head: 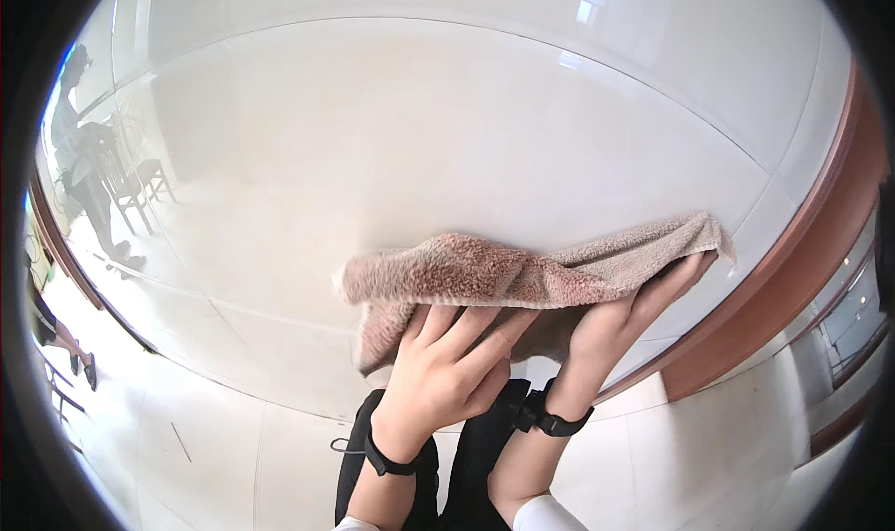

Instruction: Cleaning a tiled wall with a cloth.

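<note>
A brownish-pink terry cloth towel [482, 269] is bunched along the lower part of a glossy, pale tiled wall [419, 132]. My left hand [447, 367] has its fingers tucked under the towel's lower edge, so the fingertips are hidden. My right hand [615, 314] supports the towel's right part, its fingers reaching up to the far right corner. A fold of the towel hangs below my left fingers. Black bands circle both of my wrists. Whether the towel touches the wall all along its length I cannot tell.
A reddish-brown wooden frame [727, 349] borders the wall on the right. Pale floor tiles [203, 440] lie below, around my black-clad legs. At the far left, a person's leg [73, 342] shows near dark chair legs. The wall reflects a standing person and chairs.
</note>
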The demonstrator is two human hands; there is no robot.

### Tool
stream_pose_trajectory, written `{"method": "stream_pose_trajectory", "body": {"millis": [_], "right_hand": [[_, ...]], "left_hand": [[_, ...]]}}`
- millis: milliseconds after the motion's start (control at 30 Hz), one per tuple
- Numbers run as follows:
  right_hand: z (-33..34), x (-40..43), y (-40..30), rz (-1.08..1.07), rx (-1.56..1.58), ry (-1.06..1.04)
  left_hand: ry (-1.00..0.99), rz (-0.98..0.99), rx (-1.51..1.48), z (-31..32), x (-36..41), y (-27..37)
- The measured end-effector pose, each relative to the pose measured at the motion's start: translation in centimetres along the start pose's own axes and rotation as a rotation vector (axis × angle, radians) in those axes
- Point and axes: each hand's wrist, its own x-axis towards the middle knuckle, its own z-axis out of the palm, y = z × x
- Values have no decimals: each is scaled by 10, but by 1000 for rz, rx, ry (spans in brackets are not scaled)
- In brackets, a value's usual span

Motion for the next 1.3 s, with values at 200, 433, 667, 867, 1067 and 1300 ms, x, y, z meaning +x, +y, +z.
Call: {"method": "stream_pose_trajectory", "body": {"millis": [200, 433, 667, 867, 1067, 1300], "right_hand": [[35, 15, -53, -387, 23, -177], [70, -64, -135, -612, 269, -583], [37, -38, -79, -470, 38, -411], [-5, 0, 18, -36, -199, -65], [12, -16, -1, -101, -263, -111], [50, -116, -82, -334, -118, -550]], "left_hand": [[351, -291, 97, -22, -3, -29], [748, -723, 314, -72, -55, -91], [621, -538, 320, -46, -38, -62], [119, -127, -58, 2, 3, -7], [209, -117, -64, 1, -1, -24], [727, -455, 198, -45, -23, -75]]}}
